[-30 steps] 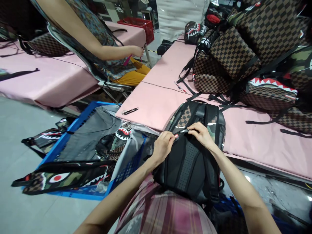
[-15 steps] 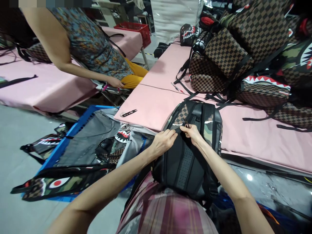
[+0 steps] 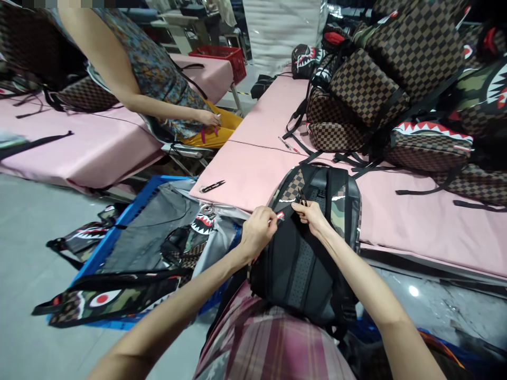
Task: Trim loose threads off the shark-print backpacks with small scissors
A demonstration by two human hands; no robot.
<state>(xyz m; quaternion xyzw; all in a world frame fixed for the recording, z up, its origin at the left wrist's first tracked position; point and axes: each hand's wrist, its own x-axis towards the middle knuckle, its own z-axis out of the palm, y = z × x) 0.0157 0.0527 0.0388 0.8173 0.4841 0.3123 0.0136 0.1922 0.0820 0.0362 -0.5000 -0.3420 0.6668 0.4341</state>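
Observation:
A black backpack (image 3: pixel 303 258) with checkered and camouflage patches lies back-side up, its top on the table edge and its bottom against my lap. My right hand (image 3: pixel 312 215) is closed on a pair of small black thread snips (image 3: pixel 302 197), whose blades point up and away. The tips of its thumb and finger also touch the strap. To its left, my left hand (image 3: pixel 258 231) is closed in a pinch on the backpack's strap. A small red label (image 3: pixel 281 215) shows right at its fingertips. What lies under the left fingers is hidden.
On the pink table (image 3: pixel 253 169) lie a second pair of snips (image 3: pixel 213 186) and a pen (image 3: pixel 283 142). Checkered backpacks (image 3: pixel 420 53) are piled at right. A blue-rimmed crate (image 3: pixel 114 227) with bags stands at lower left. A co-worker (image 3: pixel 158 79) sits beyond it.
My left hand has shifted slightly left and down, and the red label now shows beside its fingertips. My right hand stays almost in place with the snips. The co-worker's hand has risen.

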